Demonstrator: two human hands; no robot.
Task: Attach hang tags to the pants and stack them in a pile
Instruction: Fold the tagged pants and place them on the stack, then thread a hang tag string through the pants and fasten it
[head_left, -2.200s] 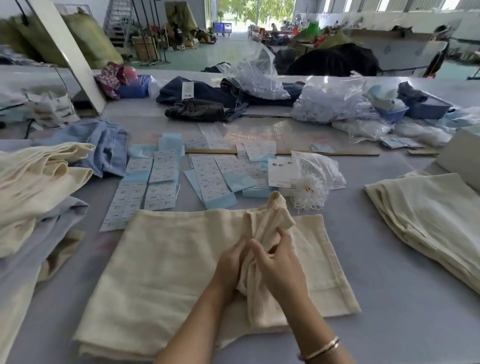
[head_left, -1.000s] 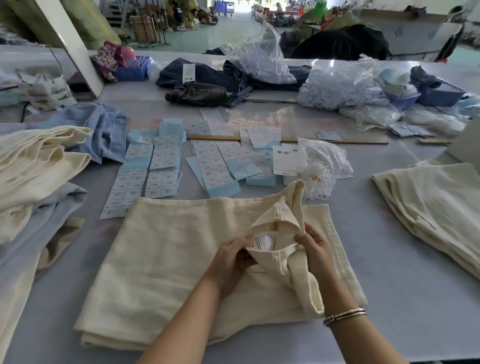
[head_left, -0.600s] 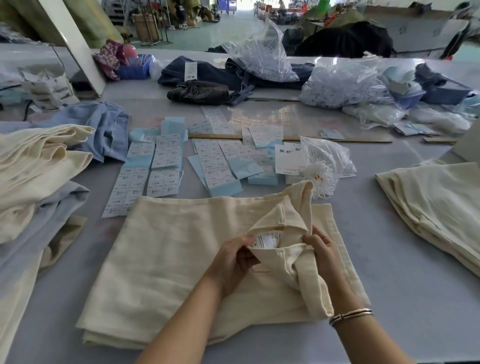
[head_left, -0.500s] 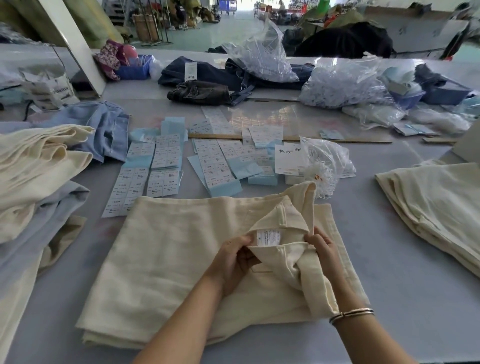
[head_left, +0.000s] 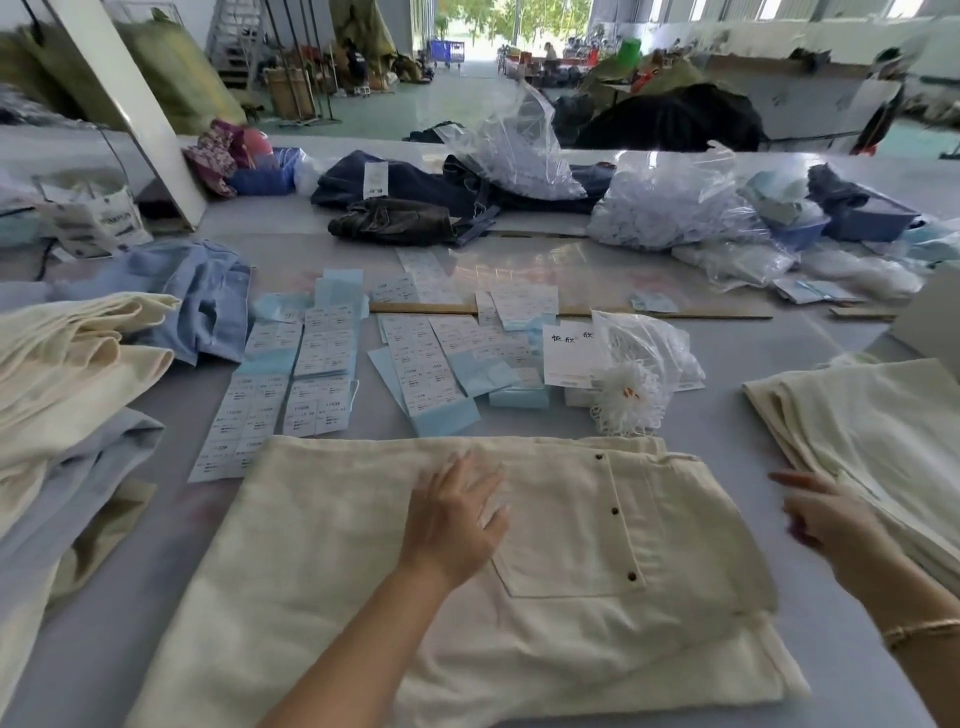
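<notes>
Head view shows the cream pants (head_left: 597, 525) flat on the bench (head_left: 727, 415), left hand (head_left: 457, 519) spread open on them, right hand (head_left: 826, 514) open beside the stack (head_left: 883, 415). Risk: no tag looks attached; stacking now would skip it, since the hang tags (head_left: 426, 374) lie beyond.

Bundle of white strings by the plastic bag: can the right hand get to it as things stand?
Probably yes: the right hand is open and holds nothing, and bare table lies between it and the bundle of white strings.

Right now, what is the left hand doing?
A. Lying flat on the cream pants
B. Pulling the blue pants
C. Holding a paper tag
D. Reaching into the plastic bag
A: the left hand lies with its fingers spread flat on the folded cream pants, holding nothing.
</notes>
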